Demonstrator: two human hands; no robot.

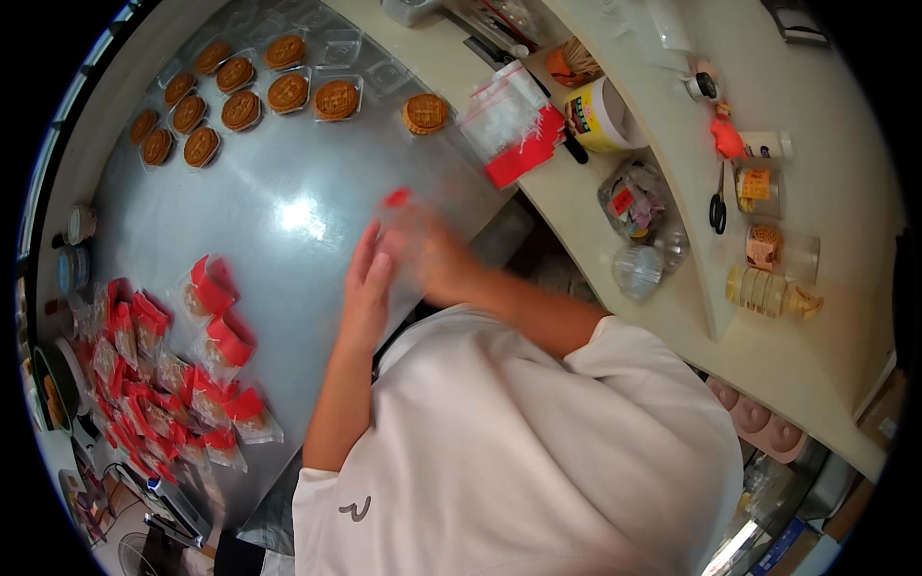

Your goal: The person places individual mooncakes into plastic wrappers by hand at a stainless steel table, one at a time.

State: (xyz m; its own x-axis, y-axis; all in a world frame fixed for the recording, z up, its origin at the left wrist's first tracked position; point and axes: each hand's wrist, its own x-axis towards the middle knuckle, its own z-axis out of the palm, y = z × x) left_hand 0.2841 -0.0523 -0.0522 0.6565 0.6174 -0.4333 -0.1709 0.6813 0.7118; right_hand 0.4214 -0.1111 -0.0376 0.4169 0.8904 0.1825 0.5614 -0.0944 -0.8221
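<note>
My left hand is over the near part of the metal table, its fingers stretched out and the thumb apart. Close beside it, my right hand is smeared by motion. A blurred small red-topped bag shows at the right hand's fingertips; its clear part is hard to make out. Round brown mooncakes sit in clear plastic trays at the far left, and a single mooncake lies nearer the table's right edge. To the left, many mooncakes in red-topped bags lie heaped.
A stack of clear bags with red ends rests on the white counter at the right. Beside it stand a yellow-and-white tub and a clear plastic container. Scissors and several jars line the shelf.
</note>
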